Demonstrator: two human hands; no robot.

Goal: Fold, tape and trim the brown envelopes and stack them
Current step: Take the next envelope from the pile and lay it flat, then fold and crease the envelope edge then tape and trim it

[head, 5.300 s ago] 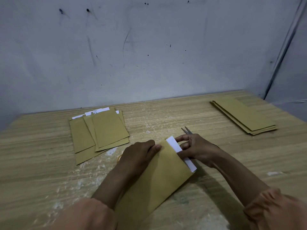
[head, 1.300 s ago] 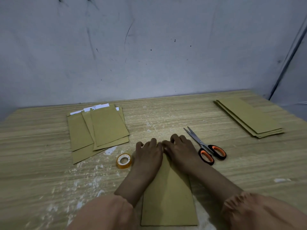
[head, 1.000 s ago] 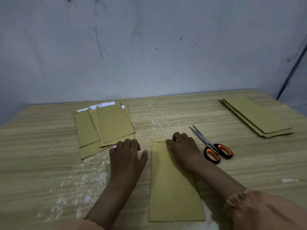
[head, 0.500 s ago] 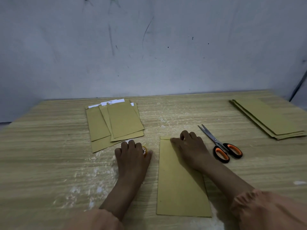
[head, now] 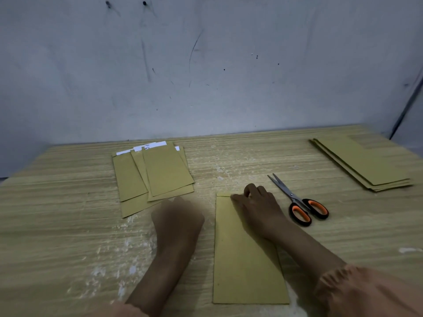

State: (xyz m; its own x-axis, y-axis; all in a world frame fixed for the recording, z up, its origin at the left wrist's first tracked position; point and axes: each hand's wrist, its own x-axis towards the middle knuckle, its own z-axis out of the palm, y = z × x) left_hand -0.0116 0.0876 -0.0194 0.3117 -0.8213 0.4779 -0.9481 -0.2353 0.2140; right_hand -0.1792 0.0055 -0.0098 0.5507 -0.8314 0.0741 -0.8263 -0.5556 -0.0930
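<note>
Flat brown paper envelope [head: 242, 259] lay lengthwise on pale wooden counter [head: 57, 225]. Right hand [head: 256, 207] pressed its folded top edge, fingers curled. Left hand [head: 178, 220] blurred, just beside envelope; grip state unclear. Orange-handled scissors [head: 299, 204] lay near right hand.

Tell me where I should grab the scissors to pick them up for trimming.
Take the scissors by the orange-lined loops, which lie at the end nearer you, with the closed blades pointing away toward the wall. The right hand rests just to their left, so coming from that side with it looks easiest.
</note>
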